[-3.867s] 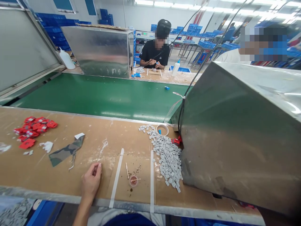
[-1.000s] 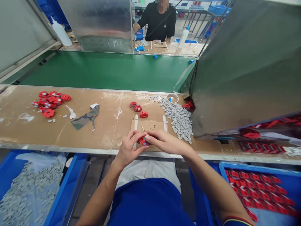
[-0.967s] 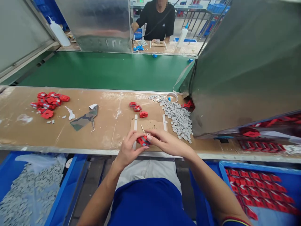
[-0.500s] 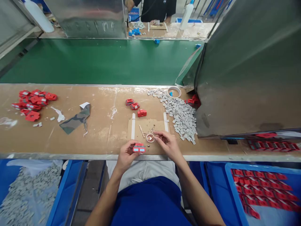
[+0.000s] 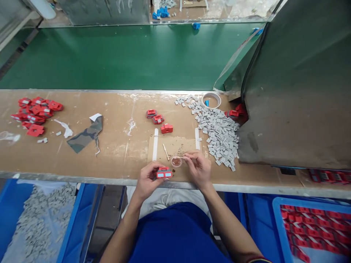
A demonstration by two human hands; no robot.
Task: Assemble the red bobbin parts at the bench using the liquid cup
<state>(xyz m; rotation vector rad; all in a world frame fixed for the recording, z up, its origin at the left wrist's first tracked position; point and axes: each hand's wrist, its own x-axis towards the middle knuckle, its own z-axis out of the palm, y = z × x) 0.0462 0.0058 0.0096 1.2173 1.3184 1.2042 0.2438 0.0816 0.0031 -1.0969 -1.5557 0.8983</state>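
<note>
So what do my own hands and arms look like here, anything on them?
Your left hand and right hand are bare, with no gloves, and no watch or bracelet shows on either wrist. Both forearms are uncovered. A dark sleeve edge with thin, coloured trim just shows on the right arm; the left sleeve is out of view.

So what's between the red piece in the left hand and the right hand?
In the head view, a small round cup of reddish liquid stands between the red piece and the right hand, whose thin stick reaches over it.
</note>
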